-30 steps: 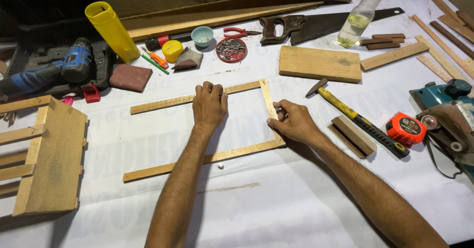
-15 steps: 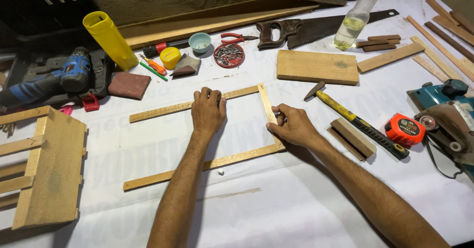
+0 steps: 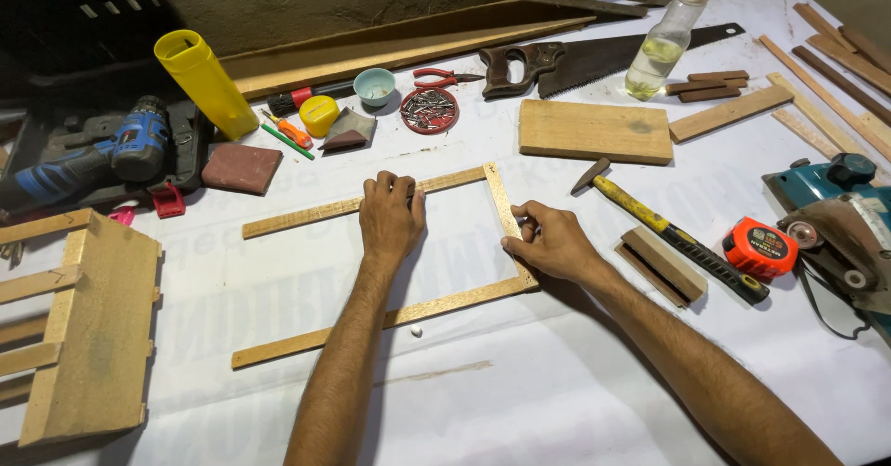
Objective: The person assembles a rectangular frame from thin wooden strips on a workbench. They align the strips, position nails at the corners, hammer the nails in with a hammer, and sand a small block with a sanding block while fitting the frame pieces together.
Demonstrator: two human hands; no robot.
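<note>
Three wooden strips [image 3: 371, 204] form an open U mid-frame, the fourth side missing and unnailed; the left hand [image 3: 392, 220] presses flat on the upper strip, the right hand [image 3: 555, 241] pinches the short cross strip [image 3: 504, 215], and the hammer [image 3: 668, 232] lies unused at right.

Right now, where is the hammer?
In the head view, the hammer lies on the white table right of the right hand, between that hand and the orange tape measure.

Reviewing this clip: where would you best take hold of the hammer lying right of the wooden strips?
Probably the hammer by its dark grip end, coming from above on the near right: the handle lies flat and diagonal, head up-left near the board, grip end close to the tape measure.
</note>
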